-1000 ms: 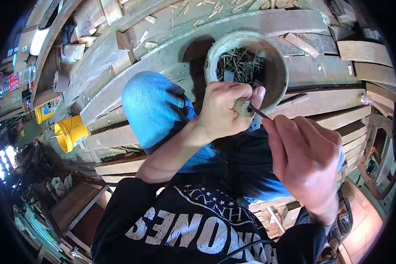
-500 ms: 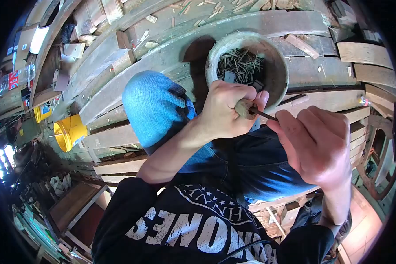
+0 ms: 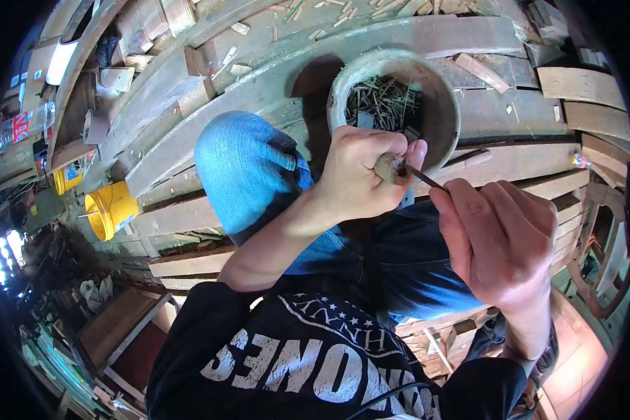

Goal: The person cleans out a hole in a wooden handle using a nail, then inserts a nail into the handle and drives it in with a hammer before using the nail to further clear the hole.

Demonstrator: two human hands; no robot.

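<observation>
My left hand [image 3: 364, 171] is closed around a short, round wooden piece [image 3: 387, 168]. A dark, ragged hole shows in the end that sticks out past the thumb. Pinched in the fingers of my right hand [image 3: 500, 238] is a thin dark metal rod [image 3: 427, 179], its far tip at that hole. The rod's other end is hidden in the right fist. Just beyond both hands stands a round, worn bucket [image 3: 444, 105] with many thin nails [image 3: 381, 98] in it. The left knuckles overlap its near rim.
My bent knee [image 3: 248, 175] in blue jeans is left of the bucket. Wooden planks [image 3: 287, 87] make up the floor, with wood chips scattered at the top. A loose wood block [image 3: 481, 72] lies right of the bucket. Yellow buckets [image 3: 108, 210] stand at the far left.
My right hand has shifted slightly to the right and down with the metal rod. The wooden piece's holed end now faces me a bit more. My left hand stays nearly in place.
</observation>
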